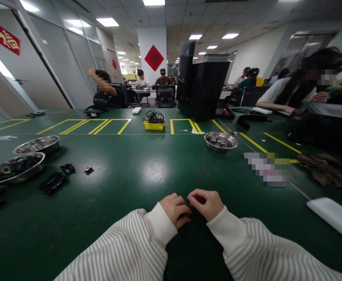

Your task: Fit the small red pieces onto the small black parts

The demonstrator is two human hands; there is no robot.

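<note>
red piece [187,214] inside curled left hand [175,209]

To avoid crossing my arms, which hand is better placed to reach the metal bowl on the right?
Probably your right hand: it is nearer the metal bowl. Your left hand is farther off, partly covering something red. Whether the right holds anything is unclear.

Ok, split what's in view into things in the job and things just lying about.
Likely in the job:
red piece, mostly hidden by the left hand
perhaps the black parts at left

Seemingly just lying about:
cables in the yellow tray
black tower
brown heap at right
</note>
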